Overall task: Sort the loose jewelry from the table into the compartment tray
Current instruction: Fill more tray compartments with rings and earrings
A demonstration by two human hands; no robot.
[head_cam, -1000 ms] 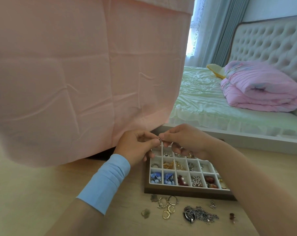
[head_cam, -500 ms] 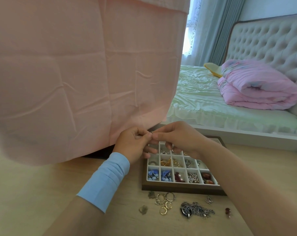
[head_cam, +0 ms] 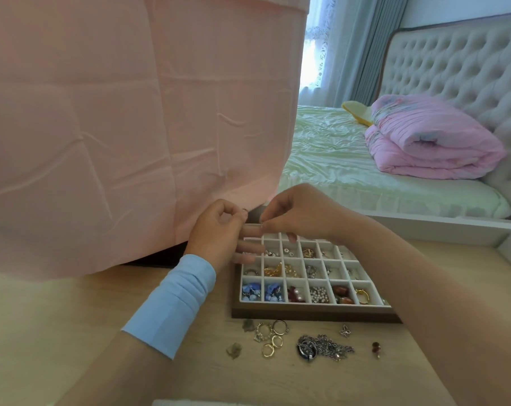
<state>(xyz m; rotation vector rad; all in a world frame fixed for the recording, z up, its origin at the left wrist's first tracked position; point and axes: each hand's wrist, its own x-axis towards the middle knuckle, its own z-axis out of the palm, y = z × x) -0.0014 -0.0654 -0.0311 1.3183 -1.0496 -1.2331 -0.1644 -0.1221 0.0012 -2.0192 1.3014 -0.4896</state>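
1. Left hand is held over the tray's far-left corner. Its thumb and forefinger are curled together on a tiny dark bit, too small to name.
2. Right hand is just beside it. Its fingers pinch a small silver piece above the tray's back row.
3. Tray sits on the desk, with jewelry in most compartments.
4. Loose on the desk in front of the tray are rings, a chain, a charm and a red earring.
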